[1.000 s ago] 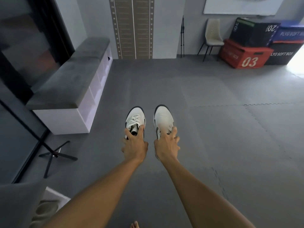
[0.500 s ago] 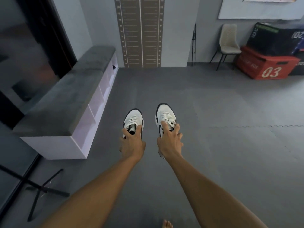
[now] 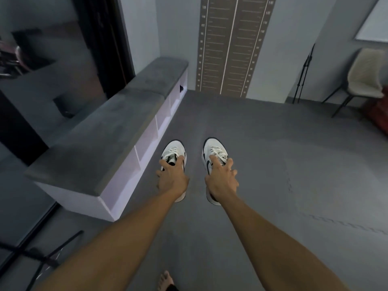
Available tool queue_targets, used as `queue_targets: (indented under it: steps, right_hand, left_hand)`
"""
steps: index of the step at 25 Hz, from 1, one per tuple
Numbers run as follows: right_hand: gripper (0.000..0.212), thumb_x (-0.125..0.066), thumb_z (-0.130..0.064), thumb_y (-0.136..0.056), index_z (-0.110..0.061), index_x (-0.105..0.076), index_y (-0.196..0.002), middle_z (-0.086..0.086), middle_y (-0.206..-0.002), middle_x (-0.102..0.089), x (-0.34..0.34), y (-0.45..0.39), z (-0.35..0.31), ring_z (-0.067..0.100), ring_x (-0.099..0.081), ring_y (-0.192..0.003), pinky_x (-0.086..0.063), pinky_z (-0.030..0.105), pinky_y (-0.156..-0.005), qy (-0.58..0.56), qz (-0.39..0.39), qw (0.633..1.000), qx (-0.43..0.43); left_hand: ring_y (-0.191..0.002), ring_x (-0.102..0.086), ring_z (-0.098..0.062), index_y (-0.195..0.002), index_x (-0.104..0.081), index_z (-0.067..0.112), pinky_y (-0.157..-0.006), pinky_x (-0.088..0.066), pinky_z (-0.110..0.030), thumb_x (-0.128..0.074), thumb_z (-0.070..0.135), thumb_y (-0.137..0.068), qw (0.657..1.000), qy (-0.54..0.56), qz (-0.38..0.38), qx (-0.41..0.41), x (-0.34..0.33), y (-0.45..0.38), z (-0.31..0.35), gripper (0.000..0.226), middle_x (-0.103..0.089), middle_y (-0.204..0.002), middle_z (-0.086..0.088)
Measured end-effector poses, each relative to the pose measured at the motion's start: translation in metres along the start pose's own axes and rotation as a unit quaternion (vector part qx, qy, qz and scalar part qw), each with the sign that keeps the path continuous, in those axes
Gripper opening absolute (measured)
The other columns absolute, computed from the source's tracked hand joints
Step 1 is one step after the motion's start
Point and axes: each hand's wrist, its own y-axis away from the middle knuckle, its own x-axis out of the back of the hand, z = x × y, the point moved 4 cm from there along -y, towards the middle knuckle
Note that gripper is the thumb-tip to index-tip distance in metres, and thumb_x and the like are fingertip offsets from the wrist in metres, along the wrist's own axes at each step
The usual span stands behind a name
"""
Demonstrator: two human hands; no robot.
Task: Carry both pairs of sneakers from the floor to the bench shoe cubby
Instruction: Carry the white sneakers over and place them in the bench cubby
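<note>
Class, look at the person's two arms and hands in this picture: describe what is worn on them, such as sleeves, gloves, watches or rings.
Nothing is worn. Both forearms are bare right down to the frame's lower edge, with no sleeve or cuff in view. The left hand and the right hand have no gloves. No watch, bracelet or band shows at either wrist, and no ring can be made out on the visible fingers.

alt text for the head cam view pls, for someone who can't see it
Seen from above, a person's left hand and right hand each hold one white sneaker, the left sneaker and the right sneaker, above a grey floor. A grey-topped white cubby bench stands to the left.
</note>
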Motion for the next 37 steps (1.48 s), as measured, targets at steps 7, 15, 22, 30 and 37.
queue_targets:
  steps: [7,15,22,30,37]
  right_hand:
    - [0.065,-0.062,-0.013,-0.086,-0.043,-0.035,-0.138,0.012,-0.14,-0.028,0.008,-0.161,-0.094,0.041,-0.041,-0.116,-0.05,0.059,-0.08,0.009,-0.057,0.998,0.021]
    - [0.059,-0.066,-0.023,-0.088,-0.043,-0.039,-0.136,0.01,-0.134,-0.032,-0.078,-0.318,-0.169,0.04,-0.042,-0.119,-0.051,0.058,-0.086,0.11,-0.199,0.965,0.131]
    - [0.059,-0.065,-0.024,-0.088,-0.042,-0.039,-0.137,0.011,-0.136,-0.03,-0.158,-0.367,-0.225,0.041,-0.04,-0.121,-0.051,0.058,-0.086,0.213,-0.334,0.879,0.264]
    - [0.053,-0.07,-0.03,-0.086,-0.039,-0.046,-0.132,0.009,-0.134,-0.033,-0.259,-0.334,-0.275,0.04,-0.04,-0.123,-0.05,0.06,-0.088,0.227,-0.417,0.827,0.301]
    - [0.055,-0.074,-0.032,-0.084,-0.042,-0.047,-0.131,0.009,-0.134,-0.032,-0.359,-0.351,-0.291,0.041,-0.04,-0.123,-0.049,0.061,-0.09,0.25,-0.433,0.808,0.313]
  left_hand:
    - [-0.119,-0.041,-0.048,-0.144,-0.03,0.041,-0.091,-0.047,-0.051,-0.061,0.035,-0.091,0.998,-0.008,-0.04,0.053,0.043,-0.164,0.014,0.062,-0.018,-0.145,-0.02]
    - [-0.114,-0.045,-0.045,-0.146,-0.028,0.043,-0.091,-0.046,-0.043,-0.06,0.028,-0.088,0.974,0.04,-0.058,0.215,-0.003,-0.287,-0.017,0.067,-0.021,-0.143,-0.02]
    - [-0.115,-0.047,-0.044,-0.148,-0.025,0.046,-0.091,-0.047,-0.044,-0.056,0.035,-0.085,0.904,0.118,-0.051,0.408,-0.03,-0.321,-0.056,0.071,-0.025,-0.14,-0.016]
    - [-0.13,-0.037,-0.042,-0.145,-0.028,0.044,-0.094,-0.043,-0.047,-0.061,0.041,-0.079,0.855,0.161,-0.028,0.493,-0.066,-0.327,-0.154,0.074,-0.033,-0.143,-0.02]
    - [-0.124,-0.041,-0.043,-0.145,-0.029,0.042,-0.095,-0.044,-0.048,-0.063,0.055,-0.085,0.842,0.162,-0.022,0.513,-0.12,-0.361,-0.219,0.07,-0.03,-0.141,-0.02]
